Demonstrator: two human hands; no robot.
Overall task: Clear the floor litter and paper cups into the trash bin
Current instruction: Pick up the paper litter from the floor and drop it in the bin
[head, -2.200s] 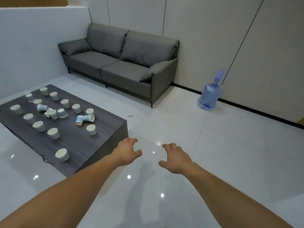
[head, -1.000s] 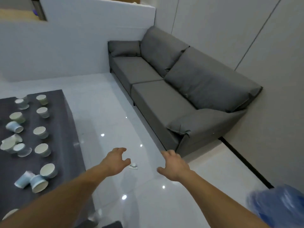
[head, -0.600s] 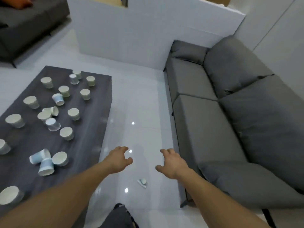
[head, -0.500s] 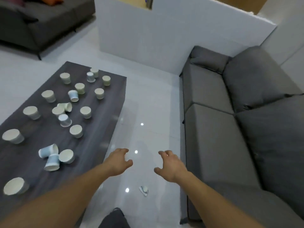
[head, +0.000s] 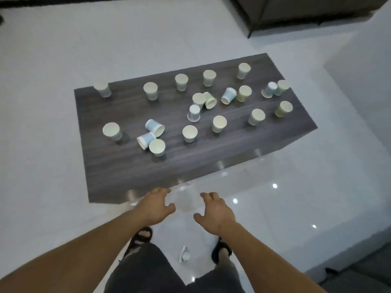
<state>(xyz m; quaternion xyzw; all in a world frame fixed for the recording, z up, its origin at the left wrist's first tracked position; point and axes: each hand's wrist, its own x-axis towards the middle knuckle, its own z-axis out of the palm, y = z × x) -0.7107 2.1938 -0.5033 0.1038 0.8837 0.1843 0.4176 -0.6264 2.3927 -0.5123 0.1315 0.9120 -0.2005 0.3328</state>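
White crumpled litter (head: 184, 253) lies on the floor (head: 42, 60); paper cups (head: 219, 123), some toppled, dot the table (head: 118, 170).

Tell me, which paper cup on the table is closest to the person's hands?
The upright cup beside the two tipped blue cups, nearest the table's front edge, ahead of the left hand.

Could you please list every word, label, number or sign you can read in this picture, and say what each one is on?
None can be read.
The paper cups on the dark table show only blurred pale tints.
The crumpled litter on the floor is too small to tell.
A small pale mark on the shorts is too blurred to read.
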